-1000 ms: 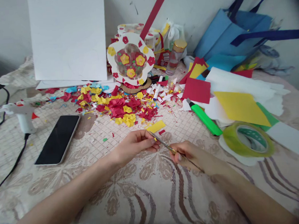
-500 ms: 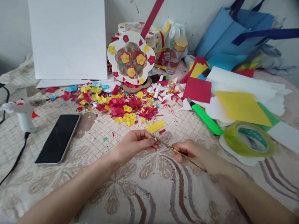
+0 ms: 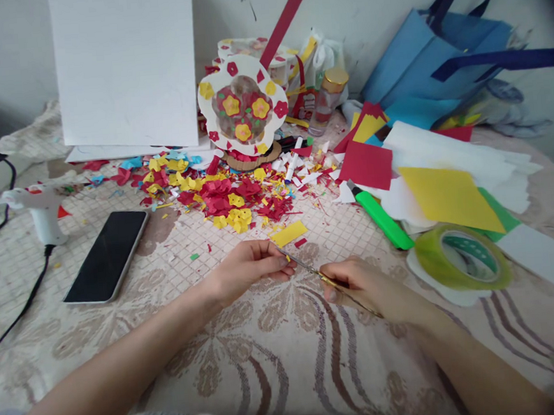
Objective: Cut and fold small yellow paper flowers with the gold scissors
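My left hand is closed in a pinch, with a tiny bit of yellow paper showing at the fingertips. Wrapped round the gold-coloured handles of a pair of scissors is my right hand. The scissors' slim blades point left and reach the left fingertips, beside the yellow bit; whether they touch it I cannot tell. Just beyond the left fingers lie a yellow paper strip and a small red scrap. Most of what the left fingers pinch is hidden.
Cut paper flowers heap up behind my hands, before a flower-decorated white lantern-like craft. A phone and white glue gun lie left. Rightward are a green cutter, tape roll, red paper and blue bag.
The scissors have turned slightly in my right hand, so more of their gold handle shows. My left hand keeps its pinch in nearly the same place.
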Available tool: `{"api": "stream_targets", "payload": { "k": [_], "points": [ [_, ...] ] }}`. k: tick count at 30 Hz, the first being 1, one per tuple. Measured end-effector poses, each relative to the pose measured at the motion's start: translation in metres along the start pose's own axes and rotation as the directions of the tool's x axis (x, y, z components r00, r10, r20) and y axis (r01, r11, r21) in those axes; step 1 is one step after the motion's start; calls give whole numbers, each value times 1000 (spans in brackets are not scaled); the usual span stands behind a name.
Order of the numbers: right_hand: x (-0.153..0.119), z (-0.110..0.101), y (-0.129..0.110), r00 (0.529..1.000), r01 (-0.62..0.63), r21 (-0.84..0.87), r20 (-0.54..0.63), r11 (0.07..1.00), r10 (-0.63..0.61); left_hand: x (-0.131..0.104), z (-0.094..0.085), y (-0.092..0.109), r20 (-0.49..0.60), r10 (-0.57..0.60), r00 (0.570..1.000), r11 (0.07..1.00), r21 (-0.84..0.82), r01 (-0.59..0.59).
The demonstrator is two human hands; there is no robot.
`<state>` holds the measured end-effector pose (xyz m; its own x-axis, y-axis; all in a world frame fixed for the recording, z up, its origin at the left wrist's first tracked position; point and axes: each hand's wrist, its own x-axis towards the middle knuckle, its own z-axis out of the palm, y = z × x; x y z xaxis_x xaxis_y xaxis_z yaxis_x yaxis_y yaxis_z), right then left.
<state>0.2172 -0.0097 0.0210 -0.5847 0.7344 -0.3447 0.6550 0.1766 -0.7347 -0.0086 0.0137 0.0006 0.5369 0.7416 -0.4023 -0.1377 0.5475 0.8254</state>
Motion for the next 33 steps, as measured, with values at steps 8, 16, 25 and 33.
{"api": "stream_targets", "payload": {
  "k": [8,16,25,33],
  "points": [
    [-1,2,4,999,33,-9,8,999,-33,-1,1,1,-7,-10,1000,1000,-10,10],
    [0,2,3,1000,25,-8,15,1000,-25,0,1,1,-10,-5,1000,1000,-17,5],
    [3,0,-3,999,-39,-135,-33,990,35,1,1,0,-28,-3,1000,1000,-10,3],
    [5,4,1,990,-28,-102,-137,994,14,0,2,2,-53,11,999,1000,3,-11]
  ]
}}
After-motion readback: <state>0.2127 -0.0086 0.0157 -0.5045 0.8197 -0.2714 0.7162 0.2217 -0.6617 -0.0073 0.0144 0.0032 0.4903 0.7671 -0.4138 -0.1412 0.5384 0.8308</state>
